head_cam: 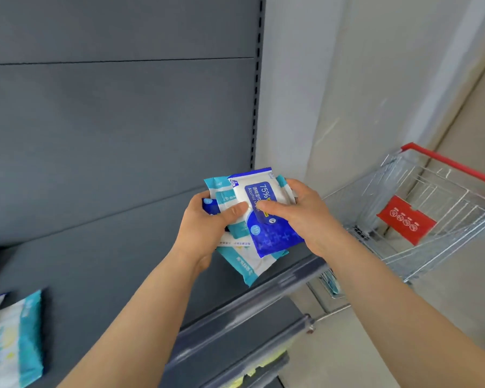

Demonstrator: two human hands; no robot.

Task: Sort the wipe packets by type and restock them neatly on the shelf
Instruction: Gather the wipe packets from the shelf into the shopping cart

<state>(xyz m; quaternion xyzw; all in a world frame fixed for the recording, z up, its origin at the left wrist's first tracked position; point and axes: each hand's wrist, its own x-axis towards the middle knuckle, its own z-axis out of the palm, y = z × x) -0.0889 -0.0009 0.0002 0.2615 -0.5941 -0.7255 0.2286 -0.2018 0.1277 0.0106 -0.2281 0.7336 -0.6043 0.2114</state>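
Both hands hold a fanned bundle of wipe packets above the right end of the dark grey shelf (101, 264). On top lies a blue and white alcohol wipe packet (259, 193) marked 75%. Teal and white packets (248, 263) stick out below and behind it. My left hand (207, 228) grips the bundle from the left, thumb pressed on the top packet. From the right, my right hand (303, 217) pinches the blue packet, thumb on its front. More teal and white packets (14, 340) lie flat on the shelf at the far left.
A metal shopping cart (420, 219) with a red handle and a red tag stands to the right of the shelf, one teal packet (331, 284) visible at its lower edge. Lower shelf edges (235, 334) run below my arms. A white wall rises behind the cart.
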